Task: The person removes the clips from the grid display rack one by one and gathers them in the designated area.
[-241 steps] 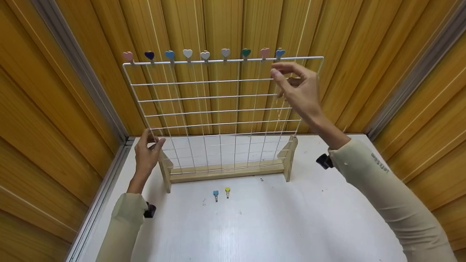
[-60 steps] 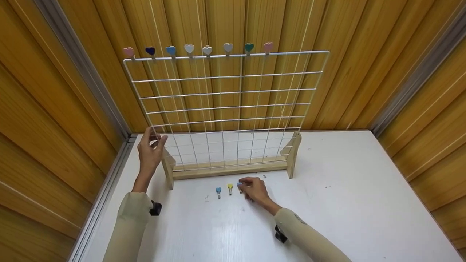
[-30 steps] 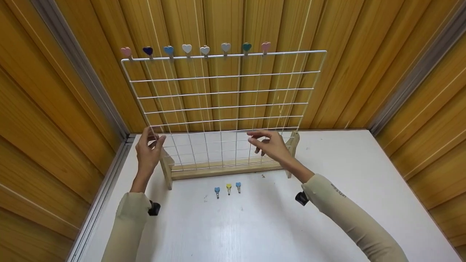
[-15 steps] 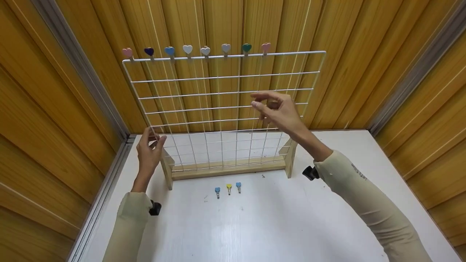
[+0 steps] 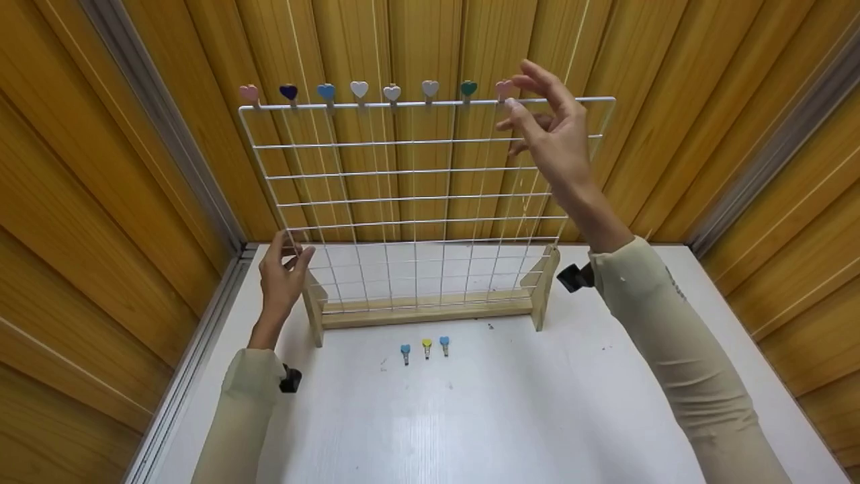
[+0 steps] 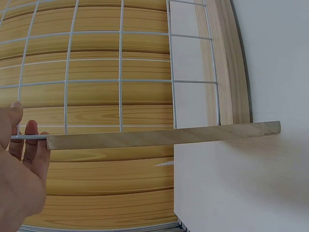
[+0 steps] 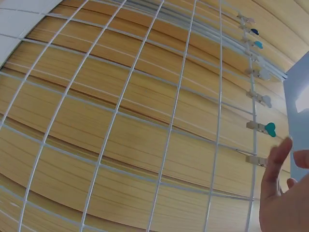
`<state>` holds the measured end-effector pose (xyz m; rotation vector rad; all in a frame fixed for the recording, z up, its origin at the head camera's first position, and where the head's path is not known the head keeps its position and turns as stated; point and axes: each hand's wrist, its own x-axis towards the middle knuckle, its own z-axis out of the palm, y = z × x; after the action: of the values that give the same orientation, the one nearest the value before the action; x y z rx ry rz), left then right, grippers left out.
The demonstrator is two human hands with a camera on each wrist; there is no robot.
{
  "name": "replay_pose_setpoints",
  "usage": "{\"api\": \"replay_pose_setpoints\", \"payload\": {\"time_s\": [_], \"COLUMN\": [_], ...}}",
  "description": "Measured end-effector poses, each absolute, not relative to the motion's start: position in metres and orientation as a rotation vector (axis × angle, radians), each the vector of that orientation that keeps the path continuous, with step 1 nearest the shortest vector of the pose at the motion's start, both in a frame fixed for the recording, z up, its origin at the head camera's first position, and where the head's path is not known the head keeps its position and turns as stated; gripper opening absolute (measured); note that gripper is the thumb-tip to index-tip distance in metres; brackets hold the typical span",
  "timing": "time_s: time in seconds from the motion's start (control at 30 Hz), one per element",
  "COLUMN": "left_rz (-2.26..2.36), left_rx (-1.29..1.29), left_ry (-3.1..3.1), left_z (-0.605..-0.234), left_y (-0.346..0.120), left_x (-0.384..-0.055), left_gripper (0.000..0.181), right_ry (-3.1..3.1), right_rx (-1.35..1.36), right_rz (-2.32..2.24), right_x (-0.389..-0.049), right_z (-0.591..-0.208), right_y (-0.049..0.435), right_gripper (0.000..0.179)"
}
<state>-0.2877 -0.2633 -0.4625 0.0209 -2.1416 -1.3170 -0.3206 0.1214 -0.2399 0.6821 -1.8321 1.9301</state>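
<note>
A white wire grid rack (image 5: 430, 196) stands upright in a wooden base (image 5: 430, 314). Along its top wire sit several heart-topped clips, among them a green heart clip (image 5: 469, 88) and, furthest right, a pink heart clip (image 5: 503, 88). My right hand (image 5: 561, 144) is raised at that pink clip, thumb and forefinger apart beside the heart. The right wrist view shows these fingers spread close to the clip's body (image 7: 256, 160). Lower down, my left hand (image 5: 282, 279) grips the rack's left side wire, thumb on one side and fingers behind, as the left wrist view shows.
On the white table (image 5: 416, 430) before the base lie three loose clips: a blue heart clip (image 5: 405, 353), a yellow heart clip (image 5: 426, 347) and another blue clip (image 5: 444, 345). Wood-look panels (image 5: 416, 40) close in the back and both sides.
The rightmost blue clip left the top wire and now lies on the table beside the yellow one. My right hand let it go and rose to the pink clip. The left hand stayed put.
</note>
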Motion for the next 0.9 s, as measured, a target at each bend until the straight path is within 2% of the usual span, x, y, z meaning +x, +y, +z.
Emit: {"api": "replay_pose_setpoints", "payload": {"time_s": [0.13, 0.4, 0.9], "left_rz": [-1.324, -1.338, -1.333], "left_rx": [0.01, 0.021, 0.019], "left_ry": [-2.14, -2.13, -2.141], "left_z": [-0.461, -0.463, -0.462], "left_y": [-0.263, -0.263, -0.264], "left_x": [-0.29, -0.287, -0.289], "left_gripper": [0.032, 0.033, 0.032], "right_ry": [-1.929, -1.783, -1.593], "right_rx": [0.745, 0.73, 0.617], "right_rz": [1.955, 1.962, 1.968], "right_x": [-0.333, -0.347, -0.353], "right_z": [-0.237, -0.243, -0.254], "right_y": [0.115, 0.108, 0.105], "right_gripper": [0.049, 0.026, 0.022]}}
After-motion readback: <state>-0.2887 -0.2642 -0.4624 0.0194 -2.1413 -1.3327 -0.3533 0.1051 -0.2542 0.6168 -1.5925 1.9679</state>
